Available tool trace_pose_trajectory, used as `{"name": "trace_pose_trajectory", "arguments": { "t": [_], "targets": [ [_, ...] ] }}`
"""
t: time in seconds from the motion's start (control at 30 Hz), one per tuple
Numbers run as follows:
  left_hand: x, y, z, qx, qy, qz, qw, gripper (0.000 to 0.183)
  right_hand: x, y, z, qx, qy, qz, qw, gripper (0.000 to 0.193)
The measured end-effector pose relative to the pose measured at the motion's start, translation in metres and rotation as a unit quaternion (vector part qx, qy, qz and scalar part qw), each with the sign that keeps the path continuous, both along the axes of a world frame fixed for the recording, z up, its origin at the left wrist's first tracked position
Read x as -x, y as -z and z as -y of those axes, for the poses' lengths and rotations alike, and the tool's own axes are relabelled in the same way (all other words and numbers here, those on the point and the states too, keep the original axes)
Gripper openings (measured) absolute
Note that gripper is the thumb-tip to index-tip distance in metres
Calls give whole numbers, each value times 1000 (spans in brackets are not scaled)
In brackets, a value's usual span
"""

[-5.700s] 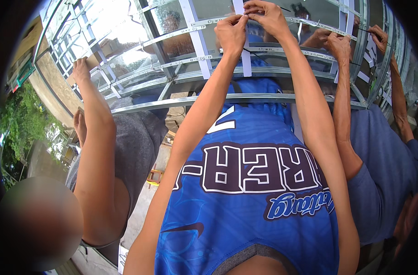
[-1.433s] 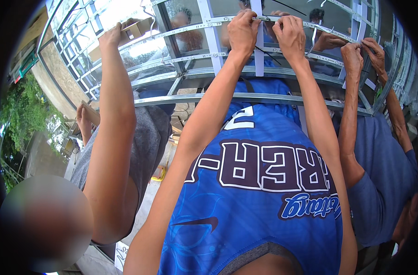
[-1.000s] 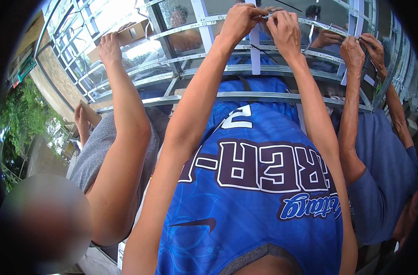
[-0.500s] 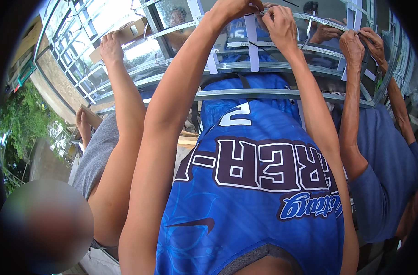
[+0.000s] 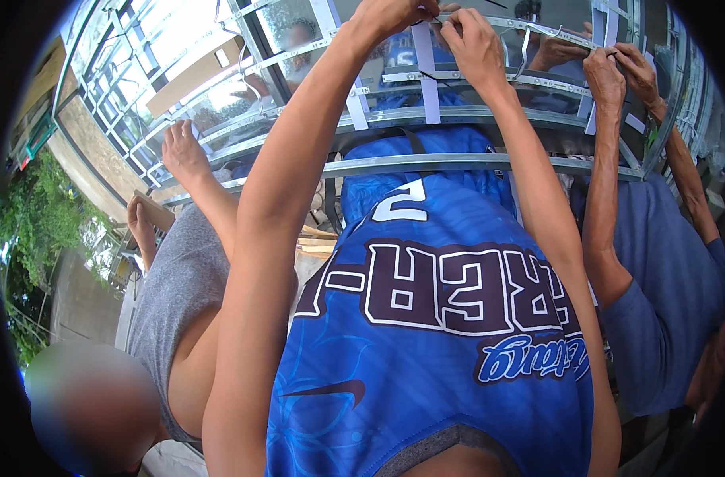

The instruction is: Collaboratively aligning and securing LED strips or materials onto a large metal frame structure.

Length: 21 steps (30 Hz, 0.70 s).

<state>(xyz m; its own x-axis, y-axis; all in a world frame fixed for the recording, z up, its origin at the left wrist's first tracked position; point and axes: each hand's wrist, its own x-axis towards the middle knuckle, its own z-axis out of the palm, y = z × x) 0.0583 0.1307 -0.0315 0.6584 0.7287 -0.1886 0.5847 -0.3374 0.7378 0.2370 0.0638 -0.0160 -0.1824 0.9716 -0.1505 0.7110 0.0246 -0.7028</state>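
Note:
At the top of the view, my left hand (image 5: 396, 14) and my right hand (image 5: 475, 46) come together at a perforated metal rail (image 5: 509, 24). Both have their fingers pinched around a thin black cable tie (image 5: 437, 19) where a white strip (image 5: 423, 49) crosses the rail. The left fingertips are partly cut off by the picture's edge. Lower on the same strip, another black tie (image 5: 431, 75) sits at its crossing with a lower rail (image 5: 402, 77).
A metal frame bar (image 5: 426, 163) runs across in front of my body. On the right, a co-worker's hands (image 5: 609, 75) work at another white strip (image 5: 606, 36). On the left, another person's hand (image 5: 184, 151) hovers near the frame, below a brown cardboard piece (image 5: 195, 78).
My hands stay pinched at the same crossing, with a slight shift left in the view. The left neighbour's hand has come down off the cardboard, toward their body.

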Motion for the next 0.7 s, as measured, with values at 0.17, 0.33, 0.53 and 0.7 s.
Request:
{"name": "trace_pose_trajectory", "arguments": {
  "t": [0.17, 0.33, 0.53, 0.7],
  "targets": [
    [9, 6, 9, -15, -31, 53, 998, 8, 15, -24, -3, 38, 39, -22, 998, 17],
    [7, 3, 11, -31, -51, 89, 994, 6, 14, -12, 1, -2, -39, 63, 997, 21],
    [25, 0, 15, 22, -195, 13, 980, 17, 17, -17, -4, 27, -3, -1, 1000, 14],
    [26, -8, 24, 86, -232, -23, 969, 22, 18, -24, -5, -18, 0, -14, 1000, 12]
  ]
}}
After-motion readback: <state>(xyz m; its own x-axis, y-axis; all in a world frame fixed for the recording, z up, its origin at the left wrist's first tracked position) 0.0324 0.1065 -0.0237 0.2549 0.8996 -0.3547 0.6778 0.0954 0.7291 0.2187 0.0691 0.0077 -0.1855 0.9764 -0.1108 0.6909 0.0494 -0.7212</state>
